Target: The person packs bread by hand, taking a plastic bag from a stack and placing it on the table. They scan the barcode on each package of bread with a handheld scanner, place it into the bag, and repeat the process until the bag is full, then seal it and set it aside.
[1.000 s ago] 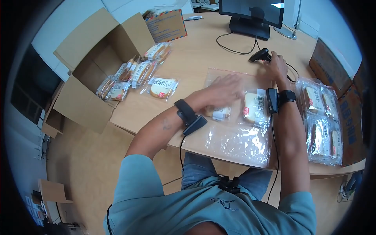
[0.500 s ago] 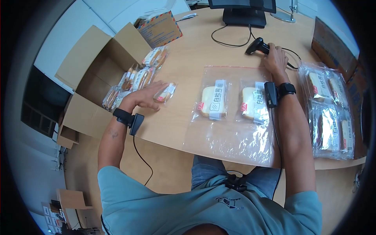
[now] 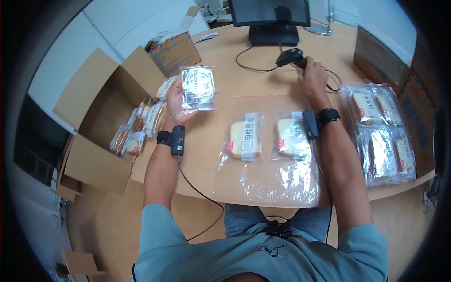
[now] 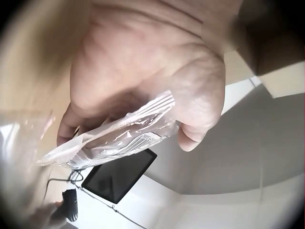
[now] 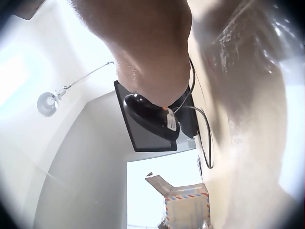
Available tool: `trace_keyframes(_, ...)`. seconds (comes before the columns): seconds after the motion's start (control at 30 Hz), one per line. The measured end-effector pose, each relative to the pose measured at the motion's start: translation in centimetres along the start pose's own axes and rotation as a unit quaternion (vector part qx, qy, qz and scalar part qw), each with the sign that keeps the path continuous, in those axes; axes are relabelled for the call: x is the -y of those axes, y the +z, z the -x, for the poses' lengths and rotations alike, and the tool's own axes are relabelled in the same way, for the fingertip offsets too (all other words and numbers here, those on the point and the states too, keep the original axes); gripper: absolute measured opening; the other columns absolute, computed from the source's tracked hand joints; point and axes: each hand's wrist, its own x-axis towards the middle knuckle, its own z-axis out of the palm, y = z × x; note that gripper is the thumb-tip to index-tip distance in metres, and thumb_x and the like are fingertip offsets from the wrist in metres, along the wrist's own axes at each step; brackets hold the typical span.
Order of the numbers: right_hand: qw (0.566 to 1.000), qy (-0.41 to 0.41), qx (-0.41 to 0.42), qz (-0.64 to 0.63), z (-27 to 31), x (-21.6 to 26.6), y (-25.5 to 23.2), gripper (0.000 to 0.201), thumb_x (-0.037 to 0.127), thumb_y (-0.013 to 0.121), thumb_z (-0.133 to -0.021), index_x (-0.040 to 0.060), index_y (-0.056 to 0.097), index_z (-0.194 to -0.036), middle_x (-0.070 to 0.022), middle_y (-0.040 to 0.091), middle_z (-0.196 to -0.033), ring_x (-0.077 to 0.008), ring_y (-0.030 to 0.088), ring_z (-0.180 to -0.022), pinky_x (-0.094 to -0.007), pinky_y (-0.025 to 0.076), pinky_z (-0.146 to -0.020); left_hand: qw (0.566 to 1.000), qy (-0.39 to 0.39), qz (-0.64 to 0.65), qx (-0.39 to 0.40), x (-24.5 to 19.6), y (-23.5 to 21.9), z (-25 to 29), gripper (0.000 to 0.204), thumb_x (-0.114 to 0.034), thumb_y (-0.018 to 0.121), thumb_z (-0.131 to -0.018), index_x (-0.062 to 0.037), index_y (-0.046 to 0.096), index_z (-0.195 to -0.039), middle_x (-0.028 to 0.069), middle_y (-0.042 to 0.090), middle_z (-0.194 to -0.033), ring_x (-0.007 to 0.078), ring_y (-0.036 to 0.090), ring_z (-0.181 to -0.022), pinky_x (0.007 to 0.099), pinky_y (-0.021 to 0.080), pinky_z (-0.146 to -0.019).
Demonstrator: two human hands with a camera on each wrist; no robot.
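My left hand (image 3: 174, 101) grips a clear-wrapped bread packet (image 3: 198, 88), its barcode side facing up toward the head camera. In the left wrist view, thumb and fingers hold the packet (image 4: 119, 143) from opposite edges. My right hand (image 3: 314, 80) grips the handle of a black barcode scanner (image 3: 289, 57), whose head points left toward the packet. The scanner's rounded head (image 5: 147, 114) shows in the right wrist view too. Before me on the table, a left bread packet (image 3: 244, 136) and a right bread packet (image 3: 289, 137) lie label up on a large clear plastic bag (image 3: 263, 181).
An open carton (image 3: 98, 155) lies on its side at the left, with several bread packets (image 3: 141, 117) by its mouth. Filled clear bags (image 3: 383, 131) lie at the right beside brown boxes (image 3: 380, 61). A monitor (image 3: 272, 35) and the scanner's cable (image 3: 333, 80) are at the back.
My left hand has picked up the bread packet from the table at the left, raised it and turned its barcode up. My right hand has taken the scanner by its handle and turned it left.
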Motion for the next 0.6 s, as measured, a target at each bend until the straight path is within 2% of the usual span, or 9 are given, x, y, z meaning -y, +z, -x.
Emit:
trace_keyframes(0.03, 1.000, 0.005, -0.007, 0.012, -0.1, 0.1, -0.4, 0.042, 0.030, 0.069, -0.084, 0.0057, 0.057, -0.116, -0.0224, 0.062, -0.104, -0.0411, 0.058, -0.102, -0.0524, 0.045, -0.086, 0.997, -0.003, 0.070, 0.030, 1.0, 0.5, -1.6, 0.061, -0.050, 0.044, -0.099, -0.0099, 0.043, -0.144, 0.0159, 0.053, -0.140, 0.0425, 0.056, -0.122, 0.0608, 0.046, -0.100)
trace_keyframes(0.07, 1.000, -0.012, -0.006, -0.028, -0.1, 0.5, -0.9, 0.043, 0.034, 0.070, -0.083, 0.0045, 0.057, -0.112, -0.0221, 0.061, -0.102, -0.0406, 0.058, -0.100, -0.0524, 0.045, -0.084, 0.988, -0.033, 0.094, 0.117, 1.9, 0.6, -3.2, 0.067, -0.057, 0.040, -0.098, -0.0100, 0.041, -0.146, 0.0175, 0.050, -0.142, 0.0534, 0.051, -0.122, 0.0672, 0.043, -0.099)
trace_keyframes(0.1, 0.997, -0.029, -0.005, -0.069, -0.2, 0.8, -1.4, 0.045, 0.038, 0.071, -0.082, 0.0033, 0.057, -0.107, -0.0218, 0.061, -0.099, -0.0400, 0.059, -0.098, -0.0525, 0.045, -0.082, 0.986, -0.039, 0.100, 0.129, 2.9, 0.7, -4.5, 0.067, -0.057, 0.040, -0.098, -0.0100, 0.041, -0.146, 0.0175, 0.050, -0.142, 0.0534, 0.051, -0.122, 0.0672, 0.043, -0.099)
trace_keyframes(0.17, 0.996, -0.027, -0.007, -0.081, -0.1, 1.4, -2.0, 0.049, 0.041, 0.073, -0.079, 0.0025, 0.058, -0.105, -0.0216, 0.062, -0.097, -0.0399, 0.059, -0.096, -0.0508, 0.046, -0.081, 0.984, -0.084, 0.126, 0.097, 4.9, 1.8, -6.3, 0.075, -0.060, 0.040, -0.096, -0.0080, 0.036, -0.149, 0.0206, 0.044, -0.147, 0.0572, 0.036, -0.133, 0.0697, 0.035, -0.102)
trace_keyframes(0.2, 0.994, -0.030, -0.002, -0.108, 0.0, 1.8, -2.2, 0.053, 0.044, 0.076, -0.076, 0.0017, 0.058, -0.102, -0.0214, 0.062, -0.094, -0.0398, 0.060, -0.093, -0.0491, 0.047, -0.080, 0.989, -0.090, 0.113, 0.044, 5.7, 2.6, -6.9, 0.079, -0.068, 0.030, -0.096, -0.0076, 0.038, -0.147, 0.0205, 0.048, -0.143, 0.0554, 0.046, -0.125, 0.0708, 0.037, -0.099)
trace_keyframes(0.33, 0.989, -0.044, 0.018, -0.142, 0.1, 3.0, -2.2, 0.053, 0.045, 0.077, -0.075, 0.0024, 0.058, -0.099, -0.0199, 0.062, -0.094, -0.0373, 0.060, -0.092, -0.0477, 0.048, -0.079, 0.977, -0.122, 0.166, 0.047, 7.7, 3.1, -9.1, 0.082, -0.071, 0.026, -0.096, -0.0060, 0.041, -0.143, 0.0217, 0.050, -0.138, 0.0488, 0.050, -0.121, 0.0686, 0.036, -0.099)
trace_keyframes(0.4, 0.986, -0.071, 0.018, -0.149, 0.1, 3.7, -2.4, 0.053, 0.045, 0.077, -0.075, 0.0023, 0.058, -0.099, -0.0193, 0.062, -0.094, -0.0370, 0.060, -0.092, -0.0475, 0.048, -0.079, 0.987, -0.116, 0.114, -0.001, 8.5, 3.9, -9.8, 0.081, -0.071, 0.022, -0.096, -0.0054, 0.043, -0.139, 0.0206, 0.054, -0.129, 0.0418, 0.053, -0.113, 0.0670, 0.034, -0.099)
trace_keyframes(0.5, 0.984, -0.100, 0.026, -0.144, 0.5, 4.6, -2.7, 0.045, 0.038, 0.077, -0.076, 0.0050, 0.060, -0.102, -0.0162, 0.064, -0.095, -0.0348, 0.062, -0.093, -0.0461, 0.048, -0.080, 0.991, -0.100, 0.064, -0.061, 8.5, 5.9, -9.7, 0.075, -0.067, 0.021, -0.098, -0.0060, 0.047, -0.132, 0.0239, 0.057, -0.120, 0.0465, 0.054, -0.108, 0.0636, 0.040, -0.092)
trace_keyframes(0.6, 0.982, -0.104, 0.037, -0.151, 0.7, 5.1, -2.9, 0.047, 0.039, 0.077, -0.075, 0.0045, 0.059, -0.103, -0.0170, 0.064, -0.095, -0.0350, 0.062, -0.093, -0.0464, 0.048, -0.080, 0.992, -0.092, 0.043, -0.074, 8.5, 6.6, -9.6, 0.073, -0.066, 0.020, -0.099, -0.0069, 0.047, -0.132, 0.0233, 0.058, -0.120, 0.0451, 0.055, -0.108, 0.0627, 0.039, -0.093)
